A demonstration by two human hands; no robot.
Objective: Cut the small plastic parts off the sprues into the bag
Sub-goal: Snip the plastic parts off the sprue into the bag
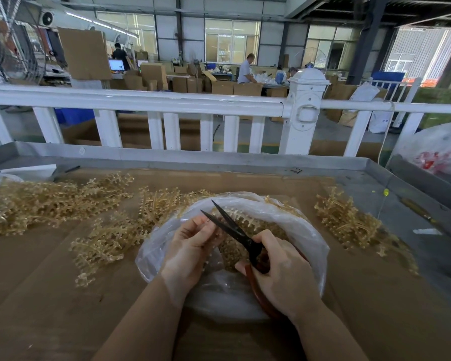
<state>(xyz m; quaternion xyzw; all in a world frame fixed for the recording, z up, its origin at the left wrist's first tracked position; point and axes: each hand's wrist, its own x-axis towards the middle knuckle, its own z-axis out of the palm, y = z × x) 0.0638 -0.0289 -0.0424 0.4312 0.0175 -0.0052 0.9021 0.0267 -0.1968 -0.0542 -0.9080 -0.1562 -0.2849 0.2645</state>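
Head view: left hand pinches a sprue; right hand grips scissors over the bag; no writing legible.

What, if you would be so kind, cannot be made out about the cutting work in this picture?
- Head view: the left hand covers its grip on the sprue.
- The scissors have handles mostly hidden under the right hand.
- The bag is cloudy, and both hands cover it, so the cut parts cannot be counted.
- The far workers are too small to tell their work.
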